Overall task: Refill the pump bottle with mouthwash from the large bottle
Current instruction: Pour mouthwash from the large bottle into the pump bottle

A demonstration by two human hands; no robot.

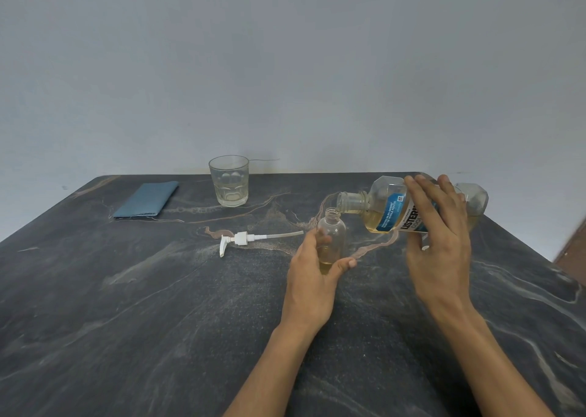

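A small clear pump bottle [332, 233] stands upright on the dark marble table [126, 305], its neck open and a little yellow liquid at its bottom. My left hand [312, 277] is wrapped around its lower half. My right hand [439, 245] holds the large mouthwash bottle [385, 209] tipped on its side, cap off, with its mouth just above and right of the small bottle's neck. Yellow mouthwash pools in the large bottle's lower side. The white pump head [242, 238] with its long tube lies flat on the table, left of the small bottle.
A clear drinking glass [229, 180] with a little pale liquid stands at the table's far edge. A folded blue cloth [146, 199] lies at the far left. A grey wall rises behind the table. The table's right edge runs close to my right hand.
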